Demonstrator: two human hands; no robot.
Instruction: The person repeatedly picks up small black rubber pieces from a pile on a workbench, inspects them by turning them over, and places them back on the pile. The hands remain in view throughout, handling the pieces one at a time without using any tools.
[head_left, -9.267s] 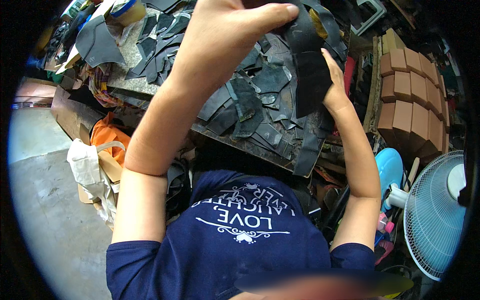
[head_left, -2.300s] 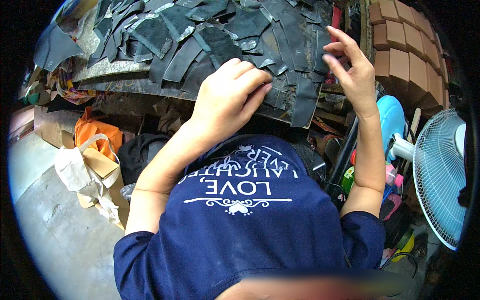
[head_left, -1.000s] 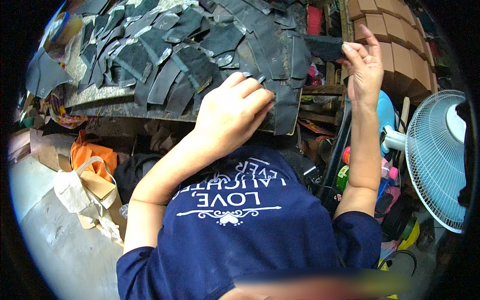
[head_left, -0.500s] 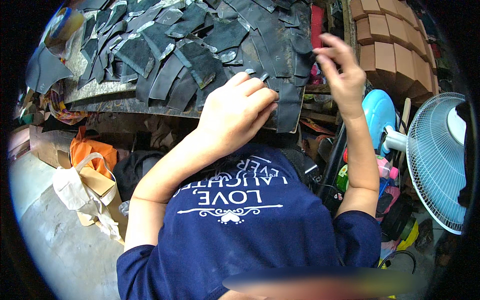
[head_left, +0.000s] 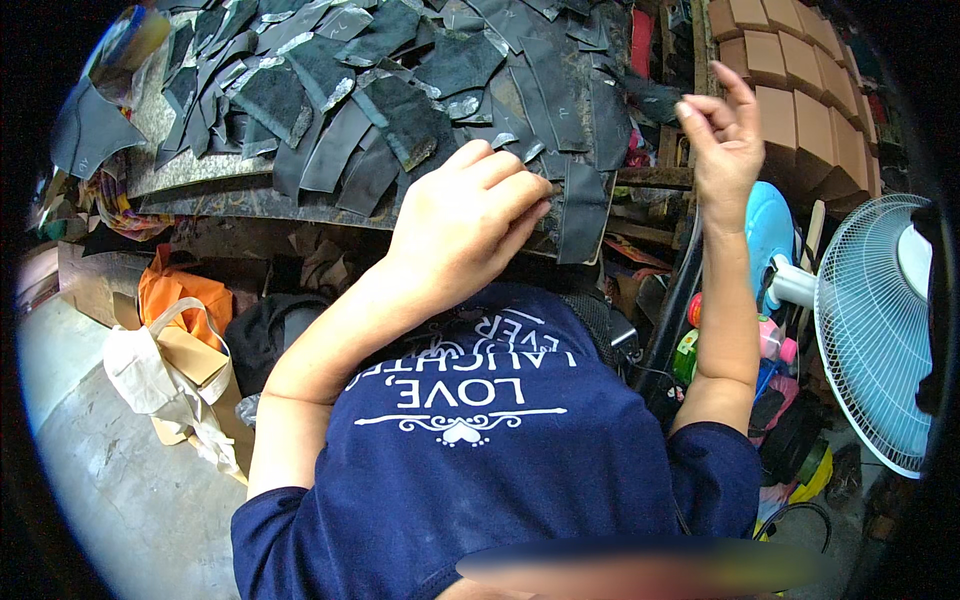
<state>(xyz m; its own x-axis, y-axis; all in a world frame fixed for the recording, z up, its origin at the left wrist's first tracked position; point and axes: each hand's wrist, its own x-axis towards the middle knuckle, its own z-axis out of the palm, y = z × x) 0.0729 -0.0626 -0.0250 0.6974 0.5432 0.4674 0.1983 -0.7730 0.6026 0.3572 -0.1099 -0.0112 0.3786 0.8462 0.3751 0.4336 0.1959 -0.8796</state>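
Note:
A worktable (head_left: 250, 200) is heaped with several dark cut pieces (head_left: 390, 110) of flat, leathery material. My left hand (head_left: 465, 225) lies at the table's near edge with its fingers curled and closed on a black strip (head_left: 583, 212) that hangs over that edge. My right hand (head_left: 725, 140) is raised off the pile to the right, fingers spread and holding nothing, in front of a stack of brown blocks (head_left: 800, 90). My dark blue shirt fills the lower middle of the view.
A white and blue standing fan (head_left: 880, 330) is at the right, with bottles and clutter below it. An orange bag (head_left: 185, 295), a black bag (head_left: 265, 335) and a white bag with cardboard (head_left: 160, 370) sit on the concrete floor at the left.
My right hand has drawn away from the pile's right edge, moving right and opening. My left hand has stayed at the table's near edge.

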